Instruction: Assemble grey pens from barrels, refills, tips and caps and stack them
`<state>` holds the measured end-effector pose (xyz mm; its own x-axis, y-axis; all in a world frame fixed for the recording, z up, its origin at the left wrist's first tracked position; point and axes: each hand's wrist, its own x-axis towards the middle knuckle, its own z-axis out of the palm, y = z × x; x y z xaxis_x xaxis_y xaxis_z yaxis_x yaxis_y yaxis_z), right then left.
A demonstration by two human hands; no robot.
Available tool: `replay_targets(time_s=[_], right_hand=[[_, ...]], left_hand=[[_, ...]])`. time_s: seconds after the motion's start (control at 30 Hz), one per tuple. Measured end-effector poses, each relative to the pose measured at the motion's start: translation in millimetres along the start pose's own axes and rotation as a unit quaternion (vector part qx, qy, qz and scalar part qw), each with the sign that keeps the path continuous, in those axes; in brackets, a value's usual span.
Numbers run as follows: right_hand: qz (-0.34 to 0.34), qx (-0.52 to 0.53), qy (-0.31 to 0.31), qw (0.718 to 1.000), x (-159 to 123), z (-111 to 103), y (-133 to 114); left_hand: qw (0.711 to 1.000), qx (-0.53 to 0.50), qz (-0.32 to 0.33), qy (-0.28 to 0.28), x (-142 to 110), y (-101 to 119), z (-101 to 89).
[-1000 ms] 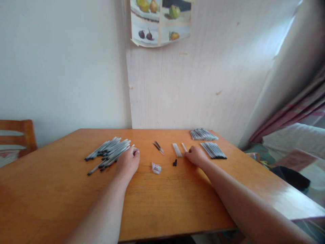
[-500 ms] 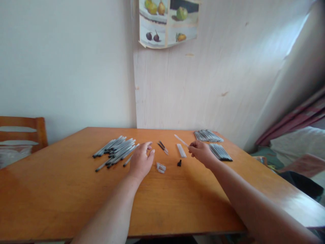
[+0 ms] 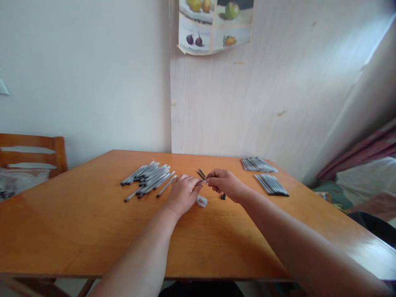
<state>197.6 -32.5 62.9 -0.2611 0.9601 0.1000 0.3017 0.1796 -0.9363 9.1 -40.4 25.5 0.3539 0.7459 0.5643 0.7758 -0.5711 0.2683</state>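
Wooden table (image 3: 216, 247), pale wall (image 3: 77, 82) behind: we log a slim pale piece (image 3: 203, 182) above mid-table, our right hand (image 3: 223, 184) pinching it — presumably for steadiness — beside our left hand (image 3: 185, 192), whose fingers' grip we cannot tell, pen-like sticks (image 3: 157, 177) piled leftward, likely for reach.

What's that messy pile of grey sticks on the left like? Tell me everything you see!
The pile is many thin, straight, pen-like sticks, pale grey and plastic-looking, with dark ends mostly toward the near left. They lie on the wooden table, overlapping and slanting roughly the same way. The rightmost stick lies close to the left hand; I can't tell if they touch.
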Motion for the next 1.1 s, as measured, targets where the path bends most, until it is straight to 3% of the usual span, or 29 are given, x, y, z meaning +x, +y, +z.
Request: replay_targets(time_s=[0.13,0.2,0.3,0.37,0.73,1.1], right_hand=[[-0.012,-0.028,0.070,0.997,18,-4,8],[0.007,-0.143,0.114,0.983,29,-7,15],[0.031,-0.337,0.103,0.936,44,-5,26],[0.047,-0.387,0.090,0.917,52,-2,33],[0.104,-0.480,0.058,0.869,76,5,53],[0.133,-0.520,0.028,0.843,82,6,57]], left_hand=[[0.998,0.036,-0.039,0.021,0,-4,-0.9],[0.996,0.056,-0.064,0.037,0,-6,-1.2],[0.990,0.078,-0.096,0.062,0,-9,-2.1],[0.988,0.085,-0.111,0.071,0,-11,-2.9],[0.980,0.094,-0.151,0.087,1,-17,-5.4],[0.981,0.087,-0.145,0.094,0,-16,-7.2]])
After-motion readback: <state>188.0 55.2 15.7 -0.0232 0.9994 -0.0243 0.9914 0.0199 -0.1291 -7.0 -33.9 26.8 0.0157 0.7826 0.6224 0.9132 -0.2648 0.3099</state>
